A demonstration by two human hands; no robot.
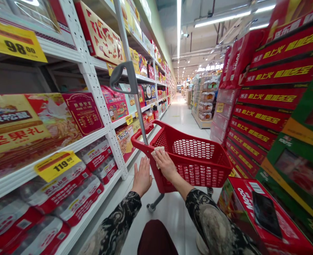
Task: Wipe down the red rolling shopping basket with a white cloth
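1. While the fingers [161, 160] of the right hand [167, 168] curl closed over a pale cloth [157, 151], pressing it against the rim of a red plastic shopping cart [198, 166], the fingers [143, 170] of the left hand [142, 179] are spread open and hold nothing.
2. The left hand is just beside the cart's rear wall; whether it touches, I cannot tell.
3. The cart stands on the white floor [172, 223] directly ahead of both hands, and its grey handle pole [127, 71] rises tilted from the rear corner.
4. Dark patterned sleeves [214, 219] cover both forearms.
5. On the left, white perforated shelving [92, 85] carries wrapped packs of bottled water [71, 194], nut gift boxes [21, 131] and yellow price tags [57, 165].
6. On the right, stacked red gift boxes [267, 106] line the aisle.
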